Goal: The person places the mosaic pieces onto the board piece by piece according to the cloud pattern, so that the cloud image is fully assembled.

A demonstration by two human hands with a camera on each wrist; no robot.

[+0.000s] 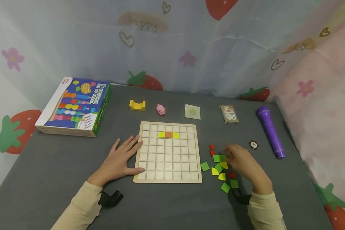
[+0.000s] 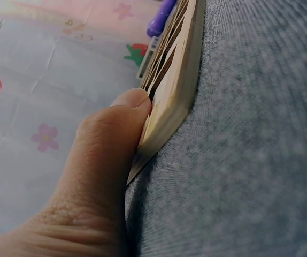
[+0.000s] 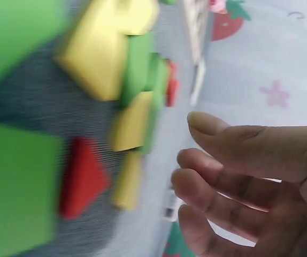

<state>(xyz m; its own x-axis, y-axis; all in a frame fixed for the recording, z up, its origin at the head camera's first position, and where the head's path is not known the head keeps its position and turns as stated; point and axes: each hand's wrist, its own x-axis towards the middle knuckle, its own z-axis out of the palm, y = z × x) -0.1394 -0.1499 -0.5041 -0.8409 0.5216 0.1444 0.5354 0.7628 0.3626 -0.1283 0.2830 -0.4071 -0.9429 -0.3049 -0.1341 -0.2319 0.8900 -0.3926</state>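
A square wooden grid board (image 1: 169, 166) lies on the grey cloth. In one of its upper rows an orange square (image 1: 169, 134) sits between two yellow quarter-round pieces (image 1: 161, 134). My left hand (image 1: 118, 162) rests spread at the board's left edge, its thumb (image 2: 108, 142) lying on the rim in the left wrist view. To the right of the board, my right hand (image 1: 245, 164) hovers by the loose blocks with fingers loosely bent and nothing between them. These blocks include green squares (image 1: 205, 166), a green rectangle (image 1: 219, 158), yellow quarter-rounds (image 1: 215, 171) and red triangles (image 3: 83, 179).
Behind the board stand a yellow arch block (image 1: 137, 105), a pink pig figure (image 1: 161, 110), a pattern card (image 1: 192, 111) and a playing-card box (image 1: 229, 114). A toy box (image 1: 74, 107) lies back left. At right are a poker chip (image 1: 253, 144) and a purple flashlight (image 1: 271, 132).
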